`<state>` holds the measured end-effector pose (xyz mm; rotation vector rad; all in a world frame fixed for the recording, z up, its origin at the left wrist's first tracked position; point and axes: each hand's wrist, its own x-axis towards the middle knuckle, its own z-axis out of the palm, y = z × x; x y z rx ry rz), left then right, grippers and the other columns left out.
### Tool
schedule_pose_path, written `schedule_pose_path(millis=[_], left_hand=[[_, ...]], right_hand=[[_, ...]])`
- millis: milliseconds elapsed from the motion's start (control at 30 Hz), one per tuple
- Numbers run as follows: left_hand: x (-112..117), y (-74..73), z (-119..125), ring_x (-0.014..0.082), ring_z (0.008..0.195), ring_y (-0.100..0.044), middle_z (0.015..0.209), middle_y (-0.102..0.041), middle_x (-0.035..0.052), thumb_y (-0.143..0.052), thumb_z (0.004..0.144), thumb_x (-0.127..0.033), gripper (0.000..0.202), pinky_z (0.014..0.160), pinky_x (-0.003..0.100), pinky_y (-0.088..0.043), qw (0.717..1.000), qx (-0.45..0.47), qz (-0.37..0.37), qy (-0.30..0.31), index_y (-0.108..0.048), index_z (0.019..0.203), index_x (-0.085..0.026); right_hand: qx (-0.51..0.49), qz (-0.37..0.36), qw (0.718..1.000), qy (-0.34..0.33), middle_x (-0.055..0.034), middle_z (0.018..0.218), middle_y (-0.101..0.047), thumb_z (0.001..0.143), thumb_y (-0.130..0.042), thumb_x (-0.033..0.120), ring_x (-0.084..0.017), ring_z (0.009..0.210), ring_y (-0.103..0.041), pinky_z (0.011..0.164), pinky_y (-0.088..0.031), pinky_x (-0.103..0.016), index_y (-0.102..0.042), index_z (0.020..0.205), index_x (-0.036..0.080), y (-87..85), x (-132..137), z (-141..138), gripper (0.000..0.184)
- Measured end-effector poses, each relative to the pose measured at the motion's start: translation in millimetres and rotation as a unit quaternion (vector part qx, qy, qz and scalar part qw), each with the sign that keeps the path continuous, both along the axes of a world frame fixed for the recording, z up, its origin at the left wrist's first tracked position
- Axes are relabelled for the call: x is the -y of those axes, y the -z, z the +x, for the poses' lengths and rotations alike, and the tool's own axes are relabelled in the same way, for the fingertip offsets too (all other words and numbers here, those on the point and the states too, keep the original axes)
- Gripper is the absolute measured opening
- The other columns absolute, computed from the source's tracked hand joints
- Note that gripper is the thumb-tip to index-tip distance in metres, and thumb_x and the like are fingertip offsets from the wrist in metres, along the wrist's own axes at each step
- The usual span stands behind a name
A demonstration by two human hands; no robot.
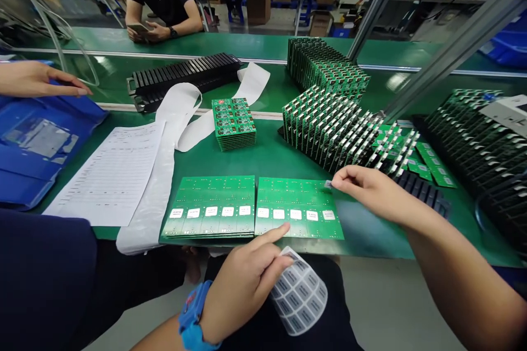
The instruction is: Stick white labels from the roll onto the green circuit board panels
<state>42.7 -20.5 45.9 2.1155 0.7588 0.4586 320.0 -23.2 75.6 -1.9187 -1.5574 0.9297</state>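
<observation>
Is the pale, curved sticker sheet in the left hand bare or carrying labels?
Carrying labels: rows of grey rectangular labels show on the sheet below the left hand; gripped part hidden.

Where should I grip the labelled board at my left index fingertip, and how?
Probably the near right corner of the board, from the right, pinched top and bottom. It lies flat, its left edge almost against the stack, while no other board abuts its right edge. That corner is clear of the labels.

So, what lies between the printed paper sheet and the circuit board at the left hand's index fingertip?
The curled white strip, then the labelled circuit-board stack, as the head view shows.
</observation>
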Motion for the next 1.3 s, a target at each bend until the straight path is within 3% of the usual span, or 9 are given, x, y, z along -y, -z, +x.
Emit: schedule_pose_path(millis=[100,333,533,600,733,967,1133,1233,1300], left_hand=[[-1.6,2.6,-2.4,0.0177,0.111,-0.057,0.132,-0.052,0.0024,-0.043,0.092,-0.023,0.027,0.083,0.022,-0.046,0.999,-0.034,0.012,0.003,-0.052,0.067,-0.019],[-3.6,4.3,-0.8,0.0168,0.107,-0.060,0.132,-0.051,0.0009,-0.043,0.092,-0.025,0.026,0.079,0.022,-0.049,0.999,-0.044,0.020,0.003,-0.053,0.068,-0.020],[-4.8,3.9,0.4,0.0177,0.107,-0.060,0.124,-0.059,0.0023,-0.044,0.092,-0.023,0.025,0.076,0.021,-0.049,0.999,-0.035,0.007,-0.003,-0.055,0.069,-0.020],[-4.7,3.1,0.6,0.0190,0.109,-0.059,0.116,-0.064,0.0034,-0.044,0.091,-0.022,0.025,0.075,0.021,-0.050,0.999,-0.032,0.001,-0.004,-0.055,0.069,-0.019],[-4.9,1.2,2.0,0.0198,0.109,-0.059,0.116,-0.064,0.0036,-0.045,0.090,-0.022,0.023,0.078,0.023,-0.051,1.000,-0.022,-0.008,-0.015,-0.056,0.070,-0.020],[-4.6,-1.7,3.7,0.0184,0.107,-0.060,0.115,-0.064,0.0017,-0.046,0.090,-0.022,0.023,0.082,0.022,-0.050,0.999,-0.015,-0.017,-0.026,-0.057,0.070,-0.020],[-5.0,-2.0,3.1,0.0174,0.106,-0.061,0.120,-0.061,0.0006,-0.047,0.090,-0.022,0.021,0.087,0.022,-0.049,0.999,-0.001,-0.032,-0.037,-0.058,0.071,-0.020],[-3.6,0.2,5.3,0.0167,0.103,-0.062,0.116,-0.064,0.0020,-0.047,0.090,-0.020,0.020,0.086,0.021,-0.049,0.997,0.028,-0.034,-0.068,-0.061,0.076,-0.019],[-1.5,2.3,7.1,0.0161,0.099,-0.064,0.109,-0.068,0.0035,-0.046,0.090,-0.018,0.020,0.083,0.021,-0.049,0.992,0.063,-0.025,-0.107,-0.064,0.081,-0.019]], right_hand=[[0.035,-0.058,0.997,-0.027,0.0010,0.063,-0.050,0.083,-0.049,0.040,-0.015,0.058,-0.046,0.053,-0.035,-0.027,-0.057,0.075,0.019,10.9,-9.2,7.0,0.024],[0.077,-0.072,0.994,-0.040,0.0007,0.064,-0.051,0.084,-0.047,0.037,-0.016,0.058,-0.048,0.052,-0.036,-0.027,-0.056,0.073,0.020,17.1,-13.9,1.4,0.022],[0.211,0.086,0.974,-0.013,-0.0039,0.080,-0.054,0.080,-0.056,0.030,-0.020,0.070,-0.053,0.061,-0.041,-0.032,-0.052,0.097,0.018,13.4,-10.2,-4.4,0.021],[0.146,0.110,0.983,-0.029,-0.0036,0.082,-0.055,0.082,-0.051,0.025,-0.019,0.073,-0.054,0.065,-0.044,-0.032,-0.047,0.104,0.019,10.7,-14.2,-7.3,0.023],[-0.034,0.022,0.991,-0.130,-0.0011,0.080,-0.056,0.085,-0.045,0.018,-0.016,0.073,-0.055,0.066,-0.046,-0.029,-0.043,0.105,0.019,7.8,-28.0,-13.5,0.020],[-0.046,-0.012,0.990,-0.129,-0.0011,0.080,-0.057,0.084,-0.044,0.013,-0.015,0.072,-0.055,0.064,-0.045,-0.028,-0.043,0.104,0.018,13.1,-34.9,-19.0,0.020],[0.061,0.072,0.989,-0.115,-0.0021,0.080,-0.057,0.082,-0.048,0.012,-0.017,0.068,-0.053,0.062,-0.045,-0.031,-0.047,0.093,0.019,21.7,-25.7,-27.9,0.013],[0.158,0.206,0.961,-0.096,-0.0103,0.105,-0.055,0.083,-0.050,0.013,-0.025,0.096,-0.052,0.080,-0.043,-0.041,-0.052,0.086,0.019,17.8,-6.0,-38.9,0.007],[0.129,0.248,0.957,-0.077,-0.0110,0.114,-0.051,0.086,-0.050,0.016,-0.026,0.106,-0.048,0.089,-0.039,-0.042,-0.054,0.092,0.019,10.0,12.4,-48.0,0.008]])
